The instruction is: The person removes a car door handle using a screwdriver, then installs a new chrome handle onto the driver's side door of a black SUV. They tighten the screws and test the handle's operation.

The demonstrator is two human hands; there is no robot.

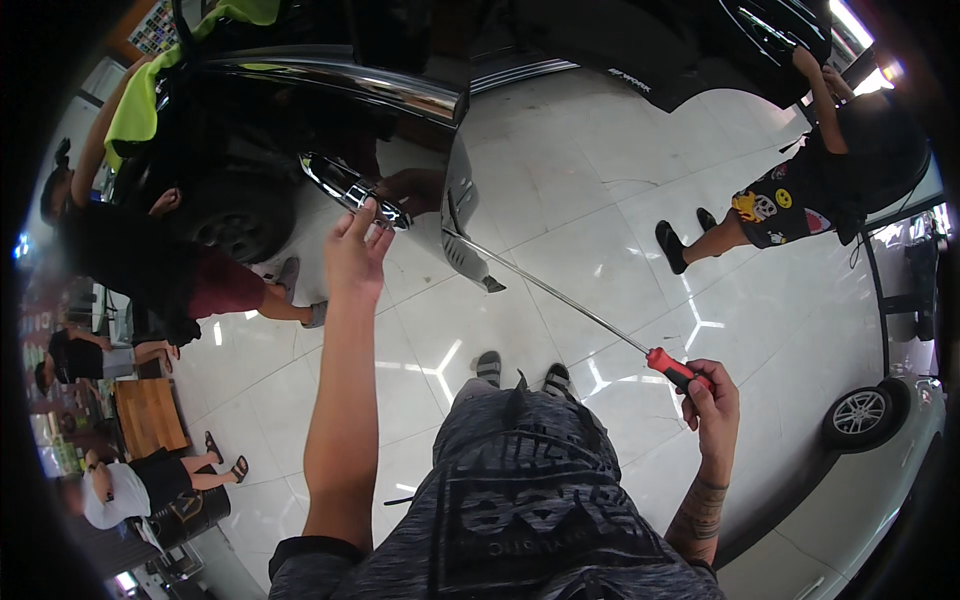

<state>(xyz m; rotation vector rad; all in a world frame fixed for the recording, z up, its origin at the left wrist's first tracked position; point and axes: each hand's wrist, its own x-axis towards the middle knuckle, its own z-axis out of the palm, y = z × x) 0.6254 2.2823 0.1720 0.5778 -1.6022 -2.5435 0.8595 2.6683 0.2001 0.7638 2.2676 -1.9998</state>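
My left hand (357, 250) reaches up to the black car door (400, 130), its fingers closed on the chrome door handle (330, 182). Part of the handle is hidden behind the fingertips. Lower right, my right hand (712, 405) is wrapped round the red and black grip of a long screwdriver (570, 297). Its thin metal shaft slants up and left to the door's edge (458, 200). The tip meets that edge near the handle's level; how far it goes in cannot be made out.
A person (120, 250) stands by the car's wheel (235, 215) at left, near a yellow-green cloth (145, 105). Another person (850, 150) touches a dark panel (700, 50) at upper right. A silver car (850, 510) stands lower right. Glossy tiles (560, 150) cover the floor.
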